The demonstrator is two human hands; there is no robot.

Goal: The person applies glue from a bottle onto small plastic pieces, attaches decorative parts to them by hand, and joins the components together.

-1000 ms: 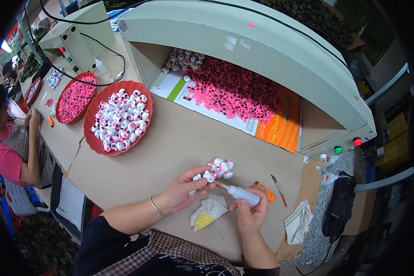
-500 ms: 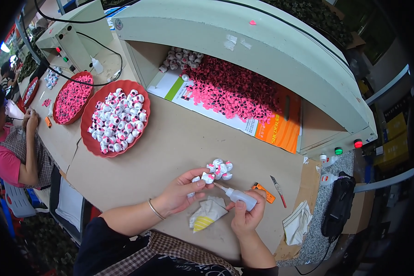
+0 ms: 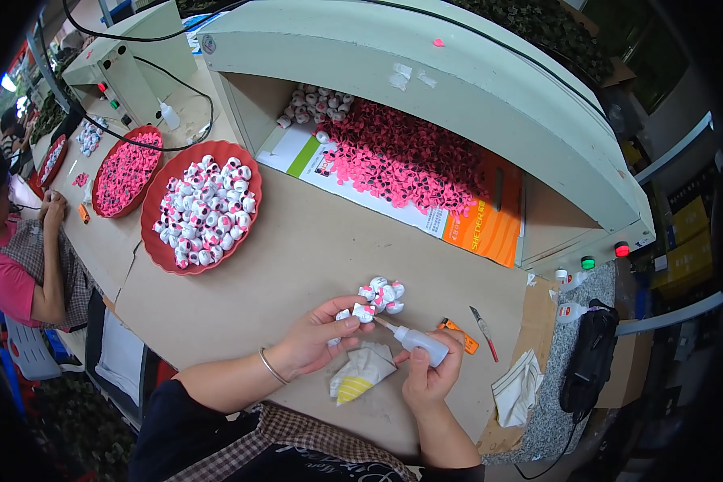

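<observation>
Between the fingertips of my left hand is a small white cat-like figure head with pink patches. Another white piece shows among the same fingers, partly hidden. My right hand is wrapped round a translucent squeeze bottle, tilted so its thin nozzle points at the head; I cannot tell whether the tip touches it. Just beyond the fingers lies a small cluster of similar heads. A crumpled white cloth with a yellow striped part rests on the table between my hands.
An orange lighter and a craft knife lie right of the bottle. Red bowls hold white heads and pink pieces. Pink pieces are heaped under a pale curved housing. At left, a co-worker sits.
</observation>
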